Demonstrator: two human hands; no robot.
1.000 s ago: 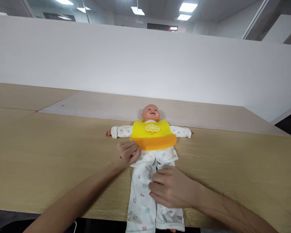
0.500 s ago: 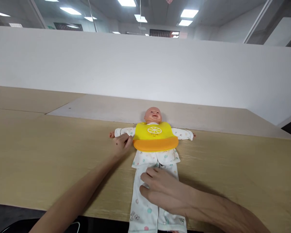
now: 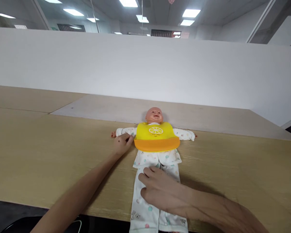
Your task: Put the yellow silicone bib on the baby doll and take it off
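Note:
A baby doll (image 3: pixel 154 114) lies on its back with its arms stretched sideways. It wears white patterned clothes, a top and trousers (image 3: pixel 145 216). Over its chest lies a yellow bib (image 3: pixel 165 130) with a white citrus-slice print and an orange pocket (image 3: pixel 157 145) along the bottom. My left hand (image 3: pixel 123 143) is closed beside the bib's left edge, just below the doll's sleeve; whatever its curled fingers may hold is hidden. My right hand (image 3: pixel 157 186) hovers over or rests on the trousers, fingers bent, thumb apart from them, nothing visible between. It hides part of the legs.
The doll lies on a wooden table (image 3: pixel 50 155), its trouser legs reaching the front edge. A paler strip (image 3: pixel 106 106) runs behind its head, up to a white partition (image 3: pixel 135 68) with glass above. A black object (image 3: pixel 21 225) is below the table at the lower left.
The view has shifted very slightly. My right hand has moved a little to the left over the trousers. My left hand stays beside the bib, and the doll has not moved.

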